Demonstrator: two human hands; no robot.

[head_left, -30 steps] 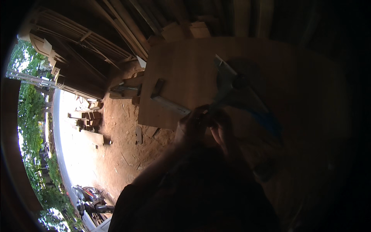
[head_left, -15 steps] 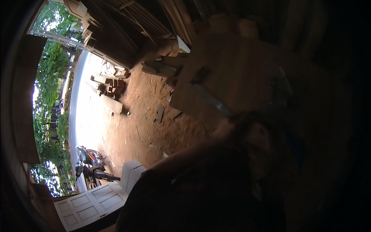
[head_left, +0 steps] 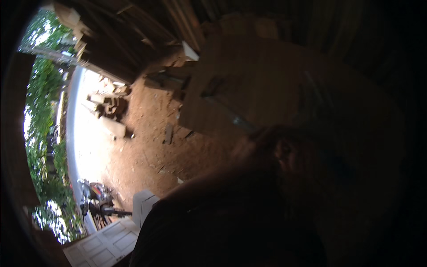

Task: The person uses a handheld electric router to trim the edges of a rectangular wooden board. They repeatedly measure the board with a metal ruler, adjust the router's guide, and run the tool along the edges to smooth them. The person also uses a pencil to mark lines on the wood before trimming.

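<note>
A wide wooden board (head_left: 267, 62) lies in deep shadow in front of me. Over it reaches a long, flat metal bar (head_left: 229, 113) with a dark crosspiece (head_left: 216, 83) at its far end; its exact kind is too dark to tell. The bar's near end runs into my left hand (head_left: 259, 141), which looks closed on it. Close beside it on the right is my right hand (head_left: 287, 153), its fingers curled. Whatever the right hand holds is lost in the shadow. A dim pale metal-like shape (head_left: 318, 95) shows on the board's right part.
Wood offcuts (head_left: 169, 80) lie by the board's left edge. More wood blocks (head_left: 109, 109) are piled on the earth floor (head_left: 151, 120) at the left. A motorcycle (head_left: 100, 198) and a white panelled door (head_left: 104, 244) stand at lower left. Long timbers (head_left: 182, 20) lean at the back.
The view has swung, so the board, bar and floor sit farther left in the picture. Both hands remain close together at the bar's near end. The picture is darker and more blurred.
</note>
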